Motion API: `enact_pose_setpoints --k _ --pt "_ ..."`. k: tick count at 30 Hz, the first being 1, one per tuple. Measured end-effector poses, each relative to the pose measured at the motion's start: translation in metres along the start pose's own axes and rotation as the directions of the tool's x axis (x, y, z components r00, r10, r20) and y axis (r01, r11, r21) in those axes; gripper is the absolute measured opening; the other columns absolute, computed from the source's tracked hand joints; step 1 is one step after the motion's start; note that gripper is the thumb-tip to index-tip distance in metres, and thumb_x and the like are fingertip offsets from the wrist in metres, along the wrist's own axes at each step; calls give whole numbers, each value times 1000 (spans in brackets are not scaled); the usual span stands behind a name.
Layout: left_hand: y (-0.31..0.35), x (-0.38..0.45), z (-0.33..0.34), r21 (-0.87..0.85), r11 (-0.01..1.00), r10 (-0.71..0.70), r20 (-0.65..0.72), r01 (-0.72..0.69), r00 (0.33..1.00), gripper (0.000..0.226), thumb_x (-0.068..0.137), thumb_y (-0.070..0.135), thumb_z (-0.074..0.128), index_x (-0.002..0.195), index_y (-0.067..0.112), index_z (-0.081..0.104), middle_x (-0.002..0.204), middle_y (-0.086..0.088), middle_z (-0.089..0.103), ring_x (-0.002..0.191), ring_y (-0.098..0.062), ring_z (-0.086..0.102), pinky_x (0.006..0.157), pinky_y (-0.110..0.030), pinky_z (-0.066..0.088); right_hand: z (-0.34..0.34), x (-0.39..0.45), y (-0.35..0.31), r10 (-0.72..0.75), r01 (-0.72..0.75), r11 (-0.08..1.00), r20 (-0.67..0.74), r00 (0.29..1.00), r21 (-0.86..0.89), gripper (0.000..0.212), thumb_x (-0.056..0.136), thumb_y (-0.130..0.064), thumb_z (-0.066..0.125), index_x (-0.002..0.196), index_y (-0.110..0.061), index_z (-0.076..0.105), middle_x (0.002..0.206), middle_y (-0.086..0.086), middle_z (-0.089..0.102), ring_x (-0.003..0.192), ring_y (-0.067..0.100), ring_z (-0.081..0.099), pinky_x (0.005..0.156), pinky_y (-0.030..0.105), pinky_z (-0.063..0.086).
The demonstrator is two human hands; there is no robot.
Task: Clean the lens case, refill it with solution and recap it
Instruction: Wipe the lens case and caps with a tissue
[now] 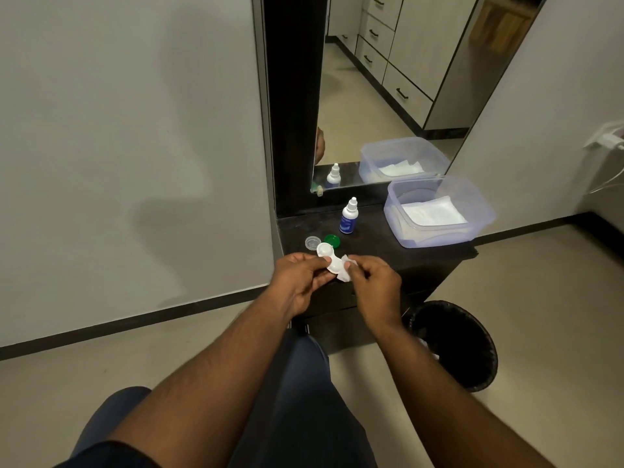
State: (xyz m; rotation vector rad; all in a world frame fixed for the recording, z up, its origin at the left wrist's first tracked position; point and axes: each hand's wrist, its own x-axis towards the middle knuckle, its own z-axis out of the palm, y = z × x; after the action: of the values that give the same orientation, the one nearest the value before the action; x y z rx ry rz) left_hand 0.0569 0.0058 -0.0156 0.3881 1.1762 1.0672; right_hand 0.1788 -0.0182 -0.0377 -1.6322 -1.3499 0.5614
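left hand [299, 282] holds lens case [329, 259] | right hand [374, 285] pinches tissue [347, 270] against it | caps [322, 242] at 12 o'clock

Left hand [300, 282] holds the lens case [329, 258]; right hand [376, 287] pinches a tissue [347, 270] against it.

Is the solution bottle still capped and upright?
Upright: the solution bottle stands on the dark cabinet top, its white nozzle tip pointing up. Whether a cap is fitted, cannot tell.
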Motion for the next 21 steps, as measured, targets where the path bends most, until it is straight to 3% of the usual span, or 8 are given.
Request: enact_pose_setpoints --k 4,7,10,12,14,16,18,21 --pt "0 2 1 3 1000 -7 -40 8 999 11 82 -11 62 78 -2 56 84 -21 67 61 -23 70 53 -28 59 3 -11 5 -139 154 984 151 979 -91 40 82 -12 70 121 -3 61 117 6 60 103 9 55 90 11 39" --pt "0 1 1 -10 1000 -23 -28 22 999 8 82 -13 61 87 -8 58 86 -22 68 72 -28 70 58 -30 60 4 -10 9 -242 260 947 118 963 -187 32 84 -2 63 116 0 63 115 13 64 104 21 61 94 19 42" --pt "-1 1 1 -4 1000 -18 -55 18 998 11 81 -14 60 91 -8 58 87 -22 68 70 -28 70 57 -30 60 6 -8 6 -271 286 935 99 958 -210 24 83 0 64 106 1 69 103 15 68 92 24 65 86 23 47" --pt "-2 3 1 15 1000 -12 -86 14 996 10 80 -12 62 85 -4 59 84 -21 68 62 -23 71 52 -27 58 7 -10 6 -378 428 859 214 901 -281 19 81 -2 65 99 0 70 97 15 67 85 26 64 76 28 51" --pt "-3 3 2 45 999 -3 -99 8 995 10 79 -11 64 82 -2 59 81 -20 68 61 -22 70 53 -27 59 3 -8 10 -488 597 707 350 800 -380 14 78 -4 68 92 -1 68 89 15 65 78 29 63 64 31 52" --pt "-5 3 3 50 999 0 -84 4 996 11 80 -12 63 79 -3 58 81 -21 68 69 -27 70 60 -32 61 -4 1 14 -497 631 650 392 774 -423 13 74 -2 71 87 0 68 85 15 65 74 30 63 61 32 53" --pt "-5 1 4 54 999 6 -82 -1 997 11 80 -13 62 78 -4 56 79 -20 66 70 -28 68 62 -32 60 -8 7 13 -491 620 661 381 783 -423 14 72 -2 72 86 -1 69 85 14 66 75 30 64 65 32 54" --pt "-4 1 4 74 997 16 -96 -9 995 12 80 -11 63 77 -2 57 75 -17 65 57 -18 67 51 -26 59 -6 5 12 -560 722 572 458 691 -390 15 78 -7 62 91 -2 69 87 13 67 77 28 63 67 31 53"
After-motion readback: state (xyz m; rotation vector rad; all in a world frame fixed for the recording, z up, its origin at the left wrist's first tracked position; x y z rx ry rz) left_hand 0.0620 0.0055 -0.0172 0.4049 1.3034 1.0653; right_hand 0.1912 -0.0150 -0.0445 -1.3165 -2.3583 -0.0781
